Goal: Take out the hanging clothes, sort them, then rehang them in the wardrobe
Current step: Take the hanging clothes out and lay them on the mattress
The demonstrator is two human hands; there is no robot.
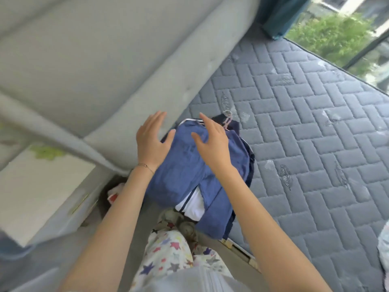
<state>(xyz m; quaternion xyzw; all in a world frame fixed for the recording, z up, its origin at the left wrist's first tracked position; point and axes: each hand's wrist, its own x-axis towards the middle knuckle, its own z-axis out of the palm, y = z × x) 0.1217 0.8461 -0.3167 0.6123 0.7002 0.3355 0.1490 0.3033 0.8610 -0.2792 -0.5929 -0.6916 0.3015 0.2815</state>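
Observation:
A pile of clothes lies on the near left corner of the quilted grey mattress [305,127]. On top is a blue garment [185,171]; under it show a white piece with dark stripes [192,205] and dark navy cloth [250,157]. A pink hanger hook [228,119] sticks out at the pile's far end. My left hand [151,140] hovers over the pile's left edge, fingers spread, holding nothing. My right hand [212,142] hovers over the top of the blue garment, fingers apart, also with nothing in it.
A padded grey headboard [105,70] runs along the left of the mattress. A white bedside cabinet [35,194] stands at the lower left. A teal curtain [282,15] and a window are at the far right. My star-patterned trousers [168,256] are at the bed's edge.

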